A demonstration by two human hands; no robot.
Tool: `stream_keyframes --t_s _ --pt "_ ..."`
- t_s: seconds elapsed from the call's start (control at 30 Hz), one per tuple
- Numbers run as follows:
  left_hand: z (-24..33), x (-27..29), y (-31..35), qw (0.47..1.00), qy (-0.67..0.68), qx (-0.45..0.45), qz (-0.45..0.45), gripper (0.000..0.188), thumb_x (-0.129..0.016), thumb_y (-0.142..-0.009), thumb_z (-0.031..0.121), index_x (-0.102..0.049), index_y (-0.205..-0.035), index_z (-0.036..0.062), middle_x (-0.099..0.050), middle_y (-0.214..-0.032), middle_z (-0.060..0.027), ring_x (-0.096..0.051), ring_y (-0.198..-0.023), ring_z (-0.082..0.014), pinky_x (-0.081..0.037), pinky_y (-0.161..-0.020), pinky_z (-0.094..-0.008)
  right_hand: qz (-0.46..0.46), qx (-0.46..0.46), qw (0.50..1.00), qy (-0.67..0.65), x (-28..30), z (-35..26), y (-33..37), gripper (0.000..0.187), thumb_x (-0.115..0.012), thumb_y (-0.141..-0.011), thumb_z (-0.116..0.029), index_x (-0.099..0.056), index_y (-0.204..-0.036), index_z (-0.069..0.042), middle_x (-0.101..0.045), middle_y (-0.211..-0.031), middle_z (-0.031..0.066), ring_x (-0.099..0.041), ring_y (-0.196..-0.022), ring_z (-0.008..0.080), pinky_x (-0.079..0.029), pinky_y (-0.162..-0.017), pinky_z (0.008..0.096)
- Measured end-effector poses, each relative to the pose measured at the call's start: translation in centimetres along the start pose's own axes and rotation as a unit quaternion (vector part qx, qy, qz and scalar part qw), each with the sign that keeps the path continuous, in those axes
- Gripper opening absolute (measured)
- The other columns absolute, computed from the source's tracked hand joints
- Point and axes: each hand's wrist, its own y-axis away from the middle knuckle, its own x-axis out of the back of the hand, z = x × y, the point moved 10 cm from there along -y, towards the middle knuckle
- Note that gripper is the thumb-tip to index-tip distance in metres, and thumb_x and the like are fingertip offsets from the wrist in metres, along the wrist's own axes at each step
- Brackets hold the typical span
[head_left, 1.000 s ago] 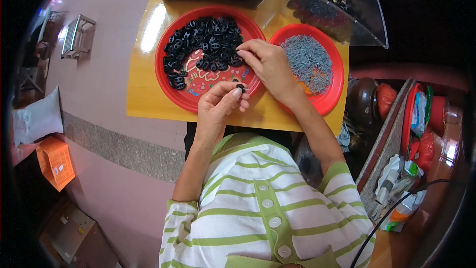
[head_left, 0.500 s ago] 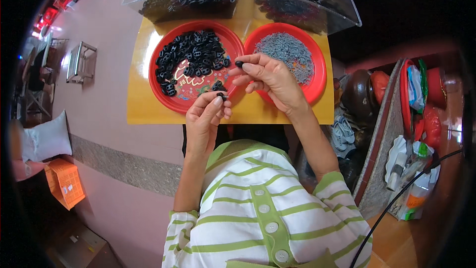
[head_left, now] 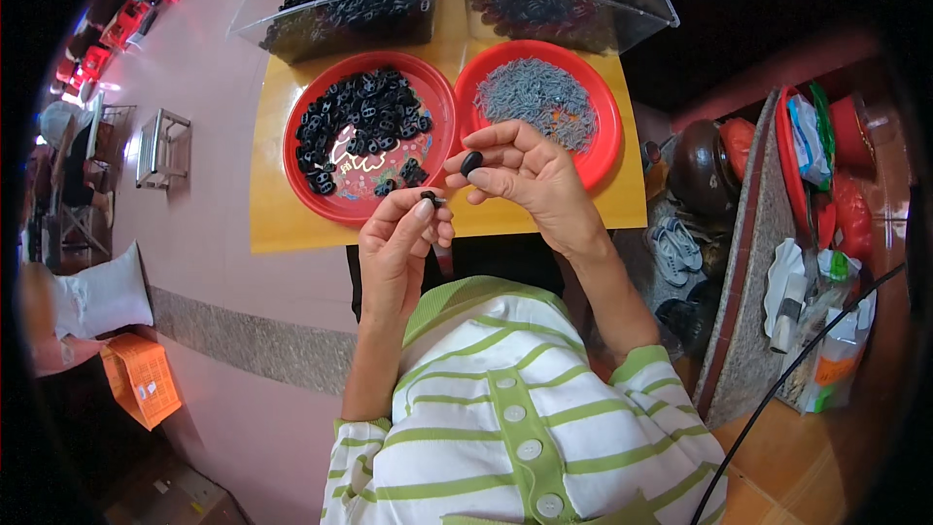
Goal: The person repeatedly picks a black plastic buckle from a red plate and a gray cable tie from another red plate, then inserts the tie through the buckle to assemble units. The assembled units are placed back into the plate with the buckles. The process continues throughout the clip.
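My left hand (head_left: 394, 248) pinches a small black plastic piece (head_left: 429, 198) between thumb and fingertips, and a bit of grey shows at its side. Just up and right of it, my right hand (head_left: 539, 185) grips a smooth black oval cap (head_left: 471, 163) by thumb and fingers. The two held pieces are close together but apart. Behind my left hand, a red plate (head_left: 293, 160) carries a heap of black pieces (head_left: 340, 122) with holes. A second red plate (head_left: 608, 122), beyond my right hand, holds many thin grey pins (head_left: 530, 87).
Two clear plastic bins stand at the table's far side, the left bin (head_left: 350, 24) piled with black pieces, the right bin (head_left: 573, 24) less full. A yellow sheet (head_left: 277, 231) covers the table. To the right are shoes (head_left: 673, 251) and a low ledge (head_left: 743, 262); a metal stool (head_left: 162, 151) stands left.
My right hand has turned, so the black oval cap now shows its broad face, and it has come slightly lower. My left hand keeps its pinch. The whole view has shifted a little.
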Motion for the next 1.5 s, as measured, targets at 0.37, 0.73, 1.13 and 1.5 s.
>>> stream_keyframes --t_s 0.37,0.73,1.13,1.5 --pt "0.9 2.2 -1.5 0.999 0.037 0.006 0.04 0.017 -0.054 -0.091 0.008 -0.058 -0.103 -0.0032 -0.064 -0.086 -0.0097 -0.061 -0.072 -0.0125 -0.049 -0.065 -0.0233 0.006 -0.033 0.999 0.021 0.8 2.5 -3.2 0.017 -0.061 -0.084 0.0 -0.057 -0.101 -0.003 -0.064 -0.102 0.012 -0.063 -0.091 0.015 -0.053 -0.07 0.0232" --pt "0.4 4.6 -5.5 0.995 0.044 0.043 0.081 0.017 -0.055 -0.091 0.008 -0.058 -0.103 -0.0026 -0.064 -0.087 -0.0099 -0.061 -0.073 -0.0122 -0.048 -0.065 -0.0228 0.09 -0.079 0.993 0.021 2.7 3.4 -6.5 0.017 -0.059 -0.087 -0.003 -0.055 -0.103 0.0 -0.065 -0.088 0.0127 -0.065 -0.074 0.0154 -0.052 -0.06 0.0224" --pt "-0.1 4.5 -8.2 0.995 0.031 0.062 0.076 0.017 -0.054 -0.091 0.009 -0.058 -0.102 -0.0029 -0.064 -0.093 -0.0128 -0.063 -0.078 -0.0152 -0.05 -0.068 -0.0254 0.126 -0.15 0.98 -0.035 4.3 5.7 -7.2 0.018 -0.054 -0.092 -0.019 -0.053 -0.095 -0.001 -0.064 -0.081 0.0108 -0.062 -0.062 0.0108 -0.05 -0.047 0.0196" --pt "-0.5 4.0 -8.6 0.994 0.046 0.06 0.081 0.018 -0.052 -0.092 0.009 -0.057 -0.105 -0.0031 -0.058 -0.117 -0.0165 -0.061 -0.099 -0.0202 -0.053 -0.083 -0.0315 0.12 -0.091 0.988 0.038 3.0 5.3 -6.8 0.013 -0.056 -0.092 -0.014 -0.055 -0.097 -0.003 -0.061 -0.078 0.0046 -0.052 -0.058 0.0039 -0.042 -0.045 0.0167"
